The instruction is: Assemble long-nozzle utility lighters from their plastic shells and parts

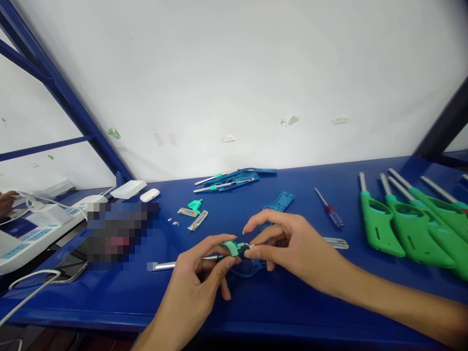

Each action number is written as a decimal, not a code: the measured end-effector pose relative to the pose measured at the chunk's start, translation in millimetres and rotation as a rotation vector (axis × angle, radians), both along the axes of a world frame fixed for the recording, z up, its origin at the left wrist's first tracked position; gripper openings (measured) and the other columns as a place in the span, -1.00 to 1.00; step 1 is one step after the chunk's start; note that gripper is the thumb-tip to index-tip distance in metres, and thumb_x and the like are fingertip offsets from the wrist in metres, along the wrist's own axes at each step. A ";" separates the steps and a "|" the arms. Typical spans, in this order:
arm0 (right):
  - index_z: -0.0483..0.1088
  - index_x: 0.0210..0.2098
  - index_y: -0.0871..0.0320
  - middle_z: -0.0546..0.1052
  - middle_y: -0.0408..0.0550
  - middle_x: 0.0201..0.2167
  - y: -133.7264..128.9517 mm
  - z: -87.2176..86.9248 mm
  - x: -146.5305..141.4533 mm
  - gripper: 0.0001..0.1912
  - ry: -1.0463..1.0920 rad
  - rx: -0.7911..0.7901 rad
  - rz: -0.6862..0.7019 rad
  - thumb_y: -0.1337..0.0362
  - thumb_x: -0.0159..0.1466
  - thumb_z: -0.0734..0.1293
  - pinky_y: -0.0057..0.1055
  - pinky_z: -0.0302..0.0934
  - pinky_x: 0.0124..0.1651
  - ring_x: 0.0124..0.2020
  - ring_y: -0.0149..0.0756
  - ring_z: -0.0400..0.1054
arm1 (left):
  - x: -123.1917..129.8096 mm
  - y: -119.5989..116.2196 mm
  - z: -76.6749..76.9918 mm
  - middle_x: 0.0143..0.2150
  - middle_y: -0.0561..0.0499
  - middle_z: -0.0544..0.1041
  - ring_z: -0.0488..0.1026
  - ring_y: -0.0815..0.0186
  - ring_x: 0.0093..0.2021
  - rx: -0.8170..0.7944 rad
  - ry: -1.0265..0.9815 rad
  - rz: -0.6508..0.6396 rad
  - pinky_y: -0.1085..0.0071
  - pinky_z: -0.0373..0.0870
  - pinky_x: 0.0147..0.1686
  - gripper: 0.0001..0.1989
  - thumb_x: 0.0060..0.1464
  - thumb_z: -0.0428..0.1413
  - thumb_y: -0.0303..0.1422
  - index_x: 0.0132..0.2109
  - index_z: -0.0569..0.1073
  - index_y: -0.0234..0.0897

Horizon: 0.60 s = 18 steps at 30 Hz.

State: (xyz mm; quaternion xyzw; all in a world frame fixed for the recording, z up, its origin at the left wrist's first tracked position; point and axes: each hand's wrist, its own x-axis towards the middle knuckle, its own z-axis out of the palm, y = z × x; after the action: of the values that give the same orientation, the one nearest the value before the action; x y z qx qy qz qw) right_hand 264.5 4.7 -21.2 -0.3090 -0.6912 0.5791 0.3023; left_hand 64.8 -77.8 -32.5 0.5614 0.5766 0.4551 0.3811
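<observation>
Between thumb and fingers, my left hand [197,275] grips a green lighter trigger [230,247]. My right hand [292,239] pinches a small black part [243,250] attached to the trigger's right side; the fingertips cover some of it. Beneath both hands lies a blue lighter shell half [250,270]. A metal lighter tube [164,266] sticks out to the left from behind my left hand. Just beyond my right hand is another blue shell piece [282,200], partly hidden by the fingers. A clear fuel tank [337,243] rests behind my right wrist.
Several green lighters [382,224] lie at the right, beside a screwdriver [331,210]. Opened blue lighters [234,183] lie near the wall. Two clear tanks [198,220] and a green trigger piece [195,205] sit mid-table. Left are a phone [69,268], power strip [47,236] and white case [149,195].
</observation>
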 end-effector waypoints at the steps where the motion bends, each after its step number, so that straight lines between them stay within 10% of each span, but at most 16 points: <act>1: 0.49 -0.08 0.03 0.66 -0.17 -0.39 0.8 0.2 0.2 -0.61 -0.008 -0.016 0.007 0.03 0.19 0.55 -0.50 0.35 -0.39 -0.52 -0.44 0.44 | 1.8 -1.0 1.2 -0.20 0.01 0.63 0.49 0.43 -0.61 -0.001 -0.006 0.025 0.48 0.31 -0.57 -0.69 0.23 0.20 -0.19 0.06 0.55 -0.20; 18: 0.60 -0.15 0.11 0.69 -0.10 -0.36 3.8 -2.9 0.5 -0.67 -0.056 -0.106 0.043 0.13 0.13 0.57 -0.51 0.34 -0.39 -0.51 -0.45 0.42 | -3.5 -0.6 -6.3 -0.29 0.02 0.63 0.49 0.42 -0.56 -0.006 0.068 0.003 0.51 0.30 -0.53 -0.67 0.25 0.20 -0.20 0.09 0.54 -0.21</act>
State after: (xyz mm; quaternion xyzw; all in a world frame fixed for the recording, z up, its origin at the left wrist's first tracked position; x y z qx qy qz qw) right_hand 265.0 8.5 -24.1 -0.3257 -0.6744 0.6123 0.2534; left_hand 61.3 -78.4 -38.8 0.5745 0.5916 0.4345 0.3621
